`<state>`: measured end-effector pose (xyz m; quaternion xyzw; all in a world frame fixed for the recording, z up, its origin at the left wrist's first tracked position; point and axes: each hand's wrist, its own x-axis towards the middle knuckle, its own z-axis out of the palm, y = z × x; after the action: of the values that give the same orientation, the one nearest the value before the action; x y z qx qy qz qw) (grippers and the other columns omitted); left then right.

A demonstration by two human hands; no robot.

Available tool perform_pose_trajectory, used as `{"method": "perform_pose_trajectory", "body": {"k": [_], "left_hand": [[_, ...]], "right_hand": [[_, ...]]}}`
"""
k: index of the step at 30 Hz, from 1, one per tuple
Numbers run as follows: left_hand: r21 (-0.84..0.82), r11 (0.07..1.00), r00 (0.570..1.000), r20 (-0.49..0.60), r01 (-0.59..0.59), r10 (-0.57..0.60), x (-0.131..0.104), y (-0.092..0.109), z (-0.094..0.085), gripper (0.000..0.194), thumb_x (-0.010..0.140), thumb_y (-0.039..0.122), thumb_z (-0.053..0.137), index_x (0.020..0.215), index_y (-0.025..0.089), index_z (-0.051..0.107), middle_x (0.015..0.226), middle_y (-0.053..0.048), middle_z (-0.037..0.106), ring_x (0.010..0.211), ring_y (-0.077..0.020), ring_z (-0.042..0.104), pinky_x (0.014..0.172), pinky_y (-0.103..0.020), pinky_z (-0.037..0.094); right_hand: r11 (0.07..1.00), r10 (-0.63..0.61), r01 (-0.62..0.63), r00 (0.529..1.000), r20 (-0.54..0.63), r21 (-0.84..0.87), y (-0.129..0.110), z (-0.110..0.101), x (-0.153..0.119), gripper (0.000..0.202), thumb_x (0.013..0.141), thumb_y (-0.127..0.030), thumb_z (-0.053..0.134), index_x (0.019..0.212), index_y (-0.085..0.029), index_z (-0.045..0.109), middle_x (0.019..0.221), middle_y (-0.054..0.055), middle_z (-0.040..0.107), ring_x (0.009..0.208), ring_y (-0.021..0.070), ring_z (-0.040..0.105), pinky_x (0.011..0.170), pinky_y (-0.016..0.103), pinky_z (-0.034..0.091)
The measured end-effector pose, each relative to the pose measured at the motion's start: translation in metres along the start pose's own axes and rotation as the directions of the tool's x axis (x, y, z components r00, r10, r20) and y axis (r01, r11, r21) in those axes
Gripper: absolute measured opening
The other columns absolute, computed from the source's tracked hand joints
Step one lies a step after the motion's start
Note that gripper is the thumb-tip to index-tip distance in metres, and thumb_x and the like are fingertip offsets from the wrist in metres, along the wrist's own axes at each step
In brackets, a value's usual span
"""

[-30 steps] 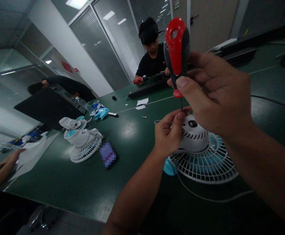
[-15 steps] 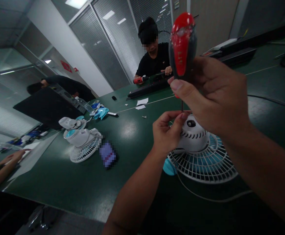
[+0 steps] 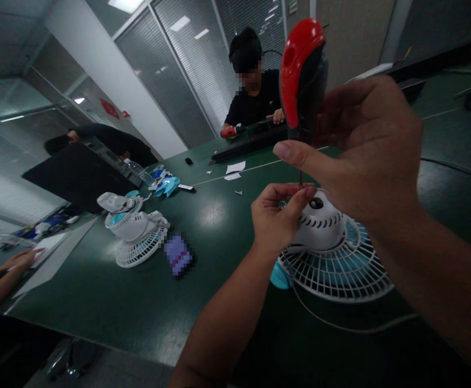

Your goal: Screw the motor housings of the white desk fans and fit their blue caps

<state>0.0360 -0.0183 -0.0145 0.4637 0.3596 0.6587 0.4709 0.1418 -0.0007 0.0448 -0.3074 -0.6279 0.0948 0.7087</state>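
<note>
A red and black screwdriver [image 3: 302, 81] stands upright, handle at the top and thin shaft pointing down. At its handle is my right hand [image 3: 371, 148], fingers curled behind it and thumb across the lower end. My left hand [image 3: 278, 218] pinches the shaft's lower end between thumb and forefinger; the tip is hidden there. Directly below is the white motor housing [image 3: 320, 229] of a fan lying face down, and my left fingers rest against its top. The white fan grille [image 3: 340, 275] spreads underneath, with light-blue blades showing through. A light-blue part [image 3: 279, 276] pokes out at its left.
Another white fan [image 3: 138, 231] lies to the left, near a blurred purple item [image 3: 179, 256]. Paper scraps [image 3: 235, 168] lie farther back. Across the table a person [image 3: 255, 97] holds a red tool [image 3: 229, 132]. A pale cable [image 3: 357, 328] runs along the front right.
The screwdriver handle has turned about its axis, showing more of its black side. My right hand has shifted slightly right and its thumb has moved left. My left hand stays nearly in place.
</note>
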Motion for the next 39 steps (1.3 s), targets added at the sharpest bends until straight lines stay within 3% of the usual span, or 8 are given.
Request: {"method": "perform_pose_trajectory", "body": {"k": [7, 10, 13, 23, 26, 30, 35, 39], "left_hand": [[0.023, 0.999, 0.999, 0.031, -0.033, 0.033, 0.0, 0.0, -0.003, 0.019, 0.076, 0.028, 0.084, 0.072, 0.019, 0.068, 0.074, 0.0, 0.075, 0.072, -0.0121, 0.071, 0.078, -0.028, 0.059], [0.045, 0.997, 0.997, 0.043, -0.065, 0.063, 0.0, 0.002, -0.005, 0.015, 0.084, 0.027, 0.071, 0.07, 0.021, 0.068, 0.074, -0.002, 0.076, 0.077, -0.0148, 0.072, 0.08, -0.031, 0.06], [0.044, 0.994, 0.994, 0.055, -0.098, 0.095, 0.001, 0.002, -0.006, 0.01, 0.078, 0.019, 0.064, 0.069, 0.022, 0.068, 0.072, -0.002, 0.075, 0.074, -0.0159, 0.072, 0.077, -0.031, 0.061], [0.252, 0.927, 0.948, 0.228, -0.279, 0.223, 0.002, -0.008, -0.029, 0.002, 0.078, 0.023, 0.068, 0.077, 0.022, 0.069, 0.103, -0.008, 0.081, 0.099, -0.0214, 0.076, 0.091, -0.037, 0.058], [0.247, 0.919, 0.933, 0.271, -0.307, 0.239, -0.003, -0.011, -0.029, 0.017, 0.076, 0.027, 0.079, 0.086, 0.023, 0.065, 0.109, -0.01, 0.08, 0.102, -0.0216, 0.076, 0.085, -0.035, 0.061], [0.225, 0.916, 0.925, 0.271, -0.332, 0.268, -0.006, -0.02, -0.026, 0.039, 0.066, 0.032, 0.091, 0.089, 0.024, 0.06, 0.115, -0.011, 0.079, 0.105, -0.0239, 0.077, 0.079, -0.035, 0.064], [0.327, 0.829, 0.887, 0.26, -0.454, 0.383, -0.003, -0.032, -0.031, 0.045, 0.064, 0.042, 0.093, 0.091, 0.024, 0.061, 0.114, -0.013, 0.081, 0.105, -0.0273, 0.079, 0.089, -0.045, 0.065], [0.377, 0.809, 0.89, 0.256, -0.45, 0.376, -0.004, -0.035, -0.034, 0.046, 0.067, 0.043, 0.092, 0.096, 0.025, 0.061, 0.119, -0.015, 0.08, 0.106, -0.027, 0.079, 0.092, -0.047, 0.064]], "right_hand": [[0.994, -0.108, 0.109, 0.992, 0.065, -0.018, 0.0, -0.004, 0.001, 0.038, 0.082, -0.024, 0.08, 0.114, -0.023, 0.06, 0.094, -0.004, 0.077, 0.088, 0.0165, 0.077, 0.075, 0.033, 0.066], [0.992, -0.125, 0.126, 0.988, 0.092, -0.014, 0.0, -0.006, 0.002, 0.031, 0.085, -0.023, 0.076, 0.114, -0.024, 0.064, 0.099, -0.004, 0.079, 0.084, 0.0147, 0.077, 0.075, 0.032, 0.066], [0.987, -0.145, 0.15, 0.985, 0.094, -0.053, -0.001, -0.007, 0.002, 0.031, 0.083, -0.022, 0.078, 0.111, -0.024, 0.067, 0.1, -0.002, 0.079, 0.081, 0.0145, 0.076, 0.075, 0.031, 0.066], [0.993, -0.103, 0.107, 0.991, 0.09, -0.041, 0.005, -0.009, 0.005, 0.033, 0.081, -0.028, 0.082, 0.11, -0.023, 0.066, 0.096, -0.003, 0.079, 0.082, 0.0158, 0.077, 0.073, 0.031, 0.067], [0.995, -0.1, 0.1, 0.992, 0.072, 0.008, 0.006, -0.008, 0.006, 0.036, 0.077, -0.027, 0.084, 0.109, -0.021, 0.066, 0.094, -0.001, 0.079, 0.081, 0.0168, 0.077, 0.07, 0.032, 0.067], [1.0, 0.002, -0.002, 0.999, 0.036, 0.006, 0.005, -0.006, 0.007, 0.039, 0.075, -0.025, 0.087, 0.107, -0.023, 0.066, 0.096, 0.001, 0.079, 0.082, 0.02, 0.077, 0.067, 0.034, 0.066], [1.0, 0.0, 0.0, 1.0, 0.028, 0.009, 0.013, -0.006, 0.008, 0.045, 0.077, -0.044, 0.086, 0.112, -0.027, 0.062, 0.103, 0.002, 0.077, 0.089, 0.0213, 0.076, 0.072, 0.037, 0.066], [0.999, -0.033, 0.033, 0.999, -0.002, -0.01, 0.014, -0.007, 0.009, 0.045, 0.076, -0.043, 0.088, 0.108, -0.027, 0.062, 0.103, 0.001, 0.078, 0.092, 0.0203, 0.077, 0.073, 0.034, 0.066]]}}
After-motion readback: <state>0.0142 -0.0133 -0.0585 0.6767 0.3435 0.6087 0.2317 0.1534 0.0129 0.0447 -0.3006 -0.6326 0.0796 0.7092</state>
